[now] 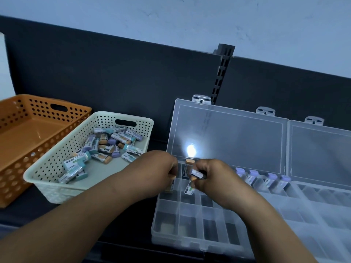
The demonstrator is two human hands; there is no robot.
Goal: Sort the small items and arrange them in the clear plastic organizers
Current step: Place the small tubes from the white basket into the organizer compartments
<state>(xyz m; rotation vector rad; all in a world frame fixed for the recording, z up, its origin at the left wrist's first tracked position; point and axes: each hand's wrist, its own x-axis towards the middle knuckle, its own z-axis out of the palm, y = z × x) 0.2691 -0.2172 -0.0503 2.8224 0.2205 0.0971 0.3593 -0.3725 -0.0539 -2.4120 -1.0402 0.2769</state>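
Observation:
A clear plastic organizer [190, 232] lies open on the dark shelf, its lid leaning against the back panel. My left hand [161, 168] curls over its far left compartments and holds a small labelled item, mostly hidden. My right hand [210, 177] pinches an orange-tipped eraser [197, 175] above the far row. Another orange eraser [189, 164] stands upright in a far compartment. Several purple-capped erasers [252, 176] stand in the far row to the right. A cream basket [57, 179] at the left holds several teal, purple and orange erasers [106, 147].
An orange perforated basket [17, 168] stands at the far left with nothing visible inside. A second clear organizer [322, 202] lies open at the right. A slotted shelf upright [222, 73] rises behind the lids against the dark back panel.

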